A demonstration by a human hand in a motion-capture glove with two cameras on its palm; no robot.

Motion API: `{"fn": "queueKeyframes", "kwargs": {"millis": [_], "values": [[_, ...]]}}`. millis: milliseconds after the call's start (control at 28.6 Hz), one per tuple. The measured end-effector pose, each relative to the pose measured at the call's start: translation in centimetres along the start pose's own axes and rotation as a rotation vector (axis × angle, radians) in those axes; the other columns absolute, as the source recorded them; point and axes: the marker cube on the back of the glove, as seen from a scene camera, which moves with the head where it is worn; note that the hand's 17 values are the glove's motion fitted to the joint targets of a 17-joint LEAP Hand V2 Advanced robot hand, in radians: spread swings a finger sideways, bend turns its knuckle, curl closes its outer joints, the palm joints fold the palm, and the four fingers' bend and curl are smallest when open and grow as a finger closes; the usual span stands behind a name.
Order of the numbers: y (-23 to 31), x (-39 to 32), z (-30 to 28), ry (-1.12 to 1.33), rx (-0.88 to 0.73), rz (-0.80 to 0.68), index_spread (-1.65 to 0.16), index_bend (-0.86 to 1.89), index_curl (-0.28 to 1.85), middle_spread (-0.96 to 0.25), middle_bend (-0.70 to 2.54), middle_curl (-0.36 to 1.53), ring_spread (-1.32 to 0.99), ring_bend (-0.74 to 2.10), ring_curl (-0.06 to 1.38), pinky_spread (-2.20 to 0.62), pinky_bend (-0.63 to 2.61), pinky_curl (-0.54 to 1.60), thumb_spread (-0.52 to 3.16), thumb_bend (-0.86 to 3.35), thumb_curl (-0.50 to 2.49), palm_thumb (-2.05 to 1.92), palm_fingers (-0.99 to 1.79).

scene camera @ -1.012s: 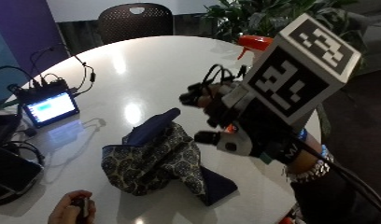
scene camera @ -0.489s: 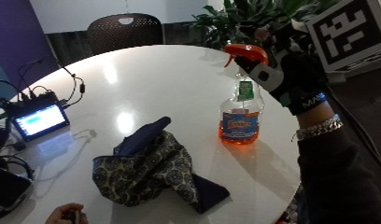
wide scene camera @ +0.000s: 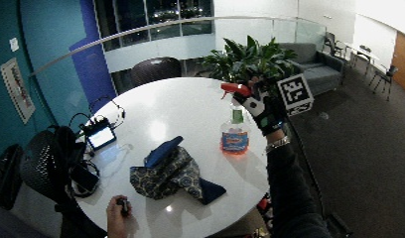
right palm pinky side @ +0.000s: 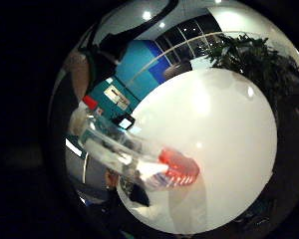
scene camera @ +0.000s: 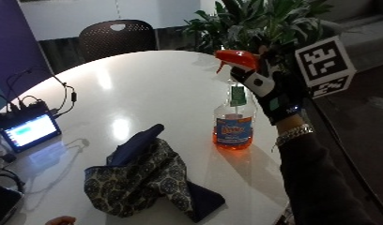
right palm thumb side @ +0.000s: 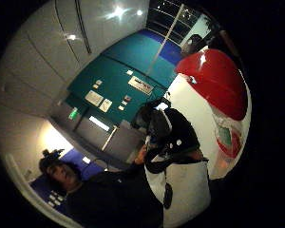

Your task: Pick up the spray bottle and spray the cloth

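A clear spray bottle [scene camera: 234, 126] with orange liquid and a red trigger head stands upright on the white round table [scene camera: 148, 89], near its right edge. My gloved right hand [scene camera: 270, 89] is at the bottle's neck just under the red head, with fingers and thumb curled round it. The red head [right palm thumb side: 213, 80] fills the thumb side palm view and the bottle body [right palm pinky side: 139, 159] lies close along the palm. A crumpled dark blue patterned cloth [scene camera: 148, 180] lies on the table to the bottle's left, toward the front edge. The wide view shows bottle [wide scene camera: 234, 136], hand [wide scene camera: 260, 106] and cloth [wide scene camera: 169, 171] alike.
A small lit screen with cables [scene camera: 29, 129] sits at the table's left edge. A dark chair [scene camera: 116, 37] and a leafy plant [scene camera: 266, 23] stand behind the table. The bare left hand [wide scene camera: 120, 208] rests at the front edge, holding a small dark object.
A second ago my hand was above the cloth near the camera. It has moved right to the bottle's neck and now wraps round it. The bottle still stands in place.
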Motion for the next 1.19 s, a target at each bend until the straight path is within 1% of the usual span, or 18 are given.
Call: {"fn": "queueKeyframes", "kwargs": {"millis": [140,209,279,349,524,698,908,1187], "values": [[1.1,1.5,1.1,-0.08,-0.005,0.052,-0.35,-0.1,0.05,-0.13,0.45,0.42,-0.13,0.6,0.39,0.16,0.36,0.36,1.1,0.08,0.3,0.73,0.64],[1.6,2.1,1.6,-0.124,0.004,0.084,-0.34,-0.06,0.04,-0.14,0.49,0.43,-0.14,0.62,0.39,0.16,0.36,0.36,1.07,0.08,0.31,0.76,0.65],[1.9,2.5,2.0,-0.162,0.014,0.109,-0.33,0.1,0.08,-0.18,0.53,0.44,-0.16,0.6,0.38,0.14,0.3,0.33,1.05,0.09,0.33,0.82,0.79],[2.1,2.9,2.2,-0.188,0.018,0.126,-0.33,0.19,0.12,-0.19,0.51,0.43,-0.18,0.6,0.37,0.11,0.25,0.32,1.02,0.08,0.34,0.84,0.9],[2.2,2.9,2.1,-0.22,-0.001,0.152,-0.32,0.27,0.2,-0.23,0.44,0.41,-0.21,0.57,0.37,0.05,0.18,0.3,0.94,0.06,0.38,0.9,1.09],[1.5,2.1,2.5,-0.244,-0.066,0.193,-0.31,0.21,0.25,-0.24,0.41,0.42,-0.22,0.56,0.39,-0.06,0.26,0.34,0.79,0.03,0.43,0.94,1.2],[0.9,1.6,2.7,-0.212,-0.135,0.255,-0.31,0.28,0.32,-0.25,0.39,0.43,-0.22,0.52,0.4,-0.16,0.29,0.36,0.62,-0.01,0.5,0.98,1.28],[0.5,1.2,3.3,-0.18,-0.121,0.265,-0.31,0.23,0.37,-0.25,0.48,0.47,-0.22,0.56,0.42,-0.27,0.35,0.38,0.46,-0.03,0.56,0.98,1.39]]}}
